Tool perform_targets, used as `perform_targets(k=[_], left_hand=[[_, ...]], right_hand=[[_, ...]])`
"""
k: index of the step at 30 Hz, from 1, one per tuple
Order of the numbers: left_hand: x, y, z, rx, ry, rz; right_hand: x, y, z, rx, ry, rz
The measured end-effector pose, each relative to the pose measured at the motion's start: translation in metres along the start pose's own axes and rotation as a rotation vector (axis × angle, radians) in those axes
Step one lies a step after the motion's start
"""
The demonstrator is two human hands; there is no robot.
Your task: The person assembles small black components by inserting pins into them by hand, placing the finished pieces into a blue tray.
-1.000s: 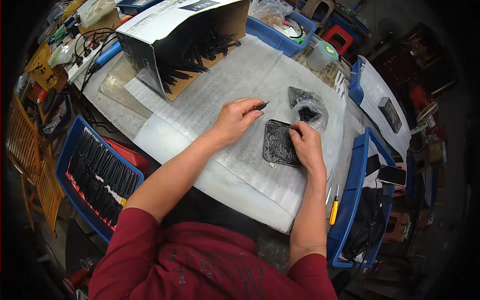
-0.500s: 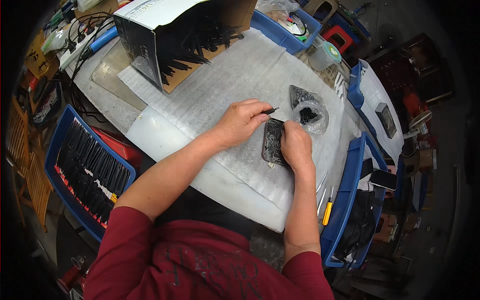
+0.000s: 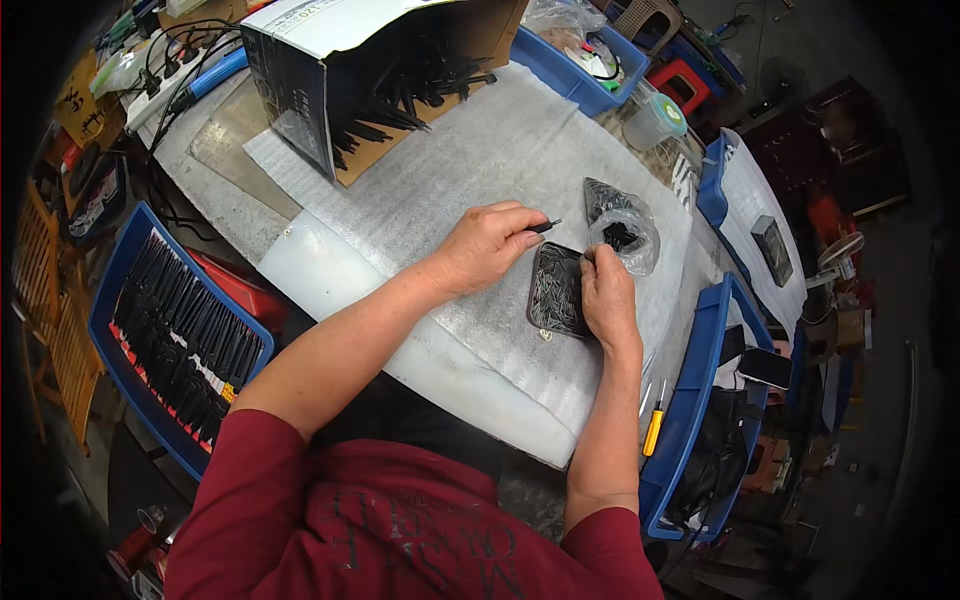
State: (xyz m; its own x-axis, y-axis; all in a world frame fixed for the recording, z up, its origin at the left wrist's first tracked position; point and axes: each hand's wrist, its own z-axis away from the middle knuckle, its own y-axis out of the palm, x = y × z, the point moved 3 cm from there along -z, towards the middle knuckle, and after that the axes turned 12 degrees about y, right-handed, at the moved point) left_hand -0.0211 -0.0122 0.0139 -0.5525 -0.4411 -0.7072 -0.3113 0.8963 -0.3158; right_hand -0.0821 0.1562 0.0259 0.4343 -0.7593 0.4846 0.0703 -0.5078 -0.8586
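My left hand is closed on a short black rod with a thin metal tip, held above the padded table. Just below and to its right lies a dark shallow tray full of thin metal pins. My right hand hovers at the tray's right side, thumb and fingers pinched at its upper right corner; whatever they hold is too small to make out. Beyond that hand sits an open clear plastic bag with small black pieces inside.
A cardboard box of black rods lies at the back left. A blue bin of black pieces stands at left. At right are another blue bin, a yellow-handled screwdriver and a lidded plastic tub.
My right hand has shifted a little right, from over the tray toward its edge and the bag, uncovering more pins. My left hand stays nearly still with the rod.
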Motion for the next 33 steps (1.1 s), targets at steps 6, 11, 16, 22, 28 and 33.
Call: perform_targets(k=[6,11,16,22,28,33], left_hand=[[0.0,0.0,0.0,0.008,-0.006,0.006],[-0.001,0.001,-0.001,0.022,-0.006,0.014],[-0.001,0.001,0.0,0.039,0.006,0.011],[-0.004,-0.001,0.0,0.094,-0.045,0.073],[-0.004,0.003,0.002,0.1,0.038,0.119],[-0.004,0.005,0.002,0.157,0.045,0.153]], right_hand=[[-0.002,0.009,0.0,-0.043,-0.07,0.06],[0.005,0.014,0.0,-0.047,-0.158,0.127],[0.006,0.019,-0.001,-0.02,-0.165,0.272],[0.003,0.014,-0.001,-0.067,-0.173,0.157],[-0.002,0.007,0.001,0.125,0.146,-0.519],[0.005,0.0,0.004,0.205,0.089,-0.886]])
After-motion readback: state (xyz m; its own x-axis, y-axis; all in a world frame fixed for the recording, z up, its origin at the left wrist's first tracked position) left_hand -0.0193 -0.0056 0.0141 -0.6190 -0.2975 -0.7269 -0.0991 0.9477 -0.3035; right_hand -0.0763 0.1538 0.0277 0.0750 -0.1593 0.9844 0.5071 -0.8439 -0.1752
